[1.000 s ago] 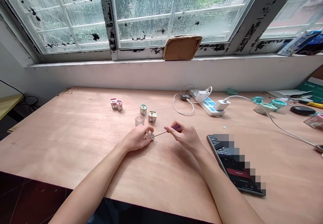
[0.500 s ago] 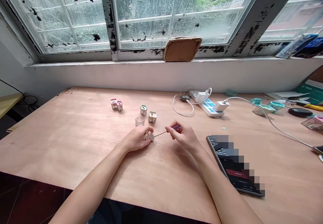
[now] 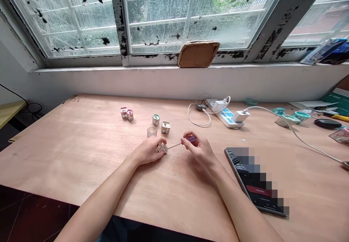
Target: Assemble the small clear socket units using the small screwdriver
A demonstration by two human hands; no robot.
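My left hand (image 3: 151,149) rests on the table, fingers closed round a small clear piece (image 3: 163,147) whose exact kind I cannot make out. In my right hand (image 3: 198,146) is a screwdriver (image 3: 192,139) with a purple handle, gripped between thumb and fingers. Its thin metal shaft slants down to the left, and the tip meets the clear piece. Just beyond my left hand stands a clear hexagonal cup (image 3: 152,131). Behind it are a small green-topped box (image 3: 156,119) and a cream-topped box (image 3: 165,127).
Two pink-topped boxes (image 3: 127,114) stand farther left on the wooden table (image 3: 81,154). A phone (image 3: 253,183) lies right of my right arm. At the back are a power strip (image 3: 225,114) and a white cable (image 3: 297,134); teal containers (image 3: 289,119) sit at the right.
The view has shifted slightly. My right hand's fingers have shifted a little on the screwdriver handle; my left hand keeps its hold on the clear piece.
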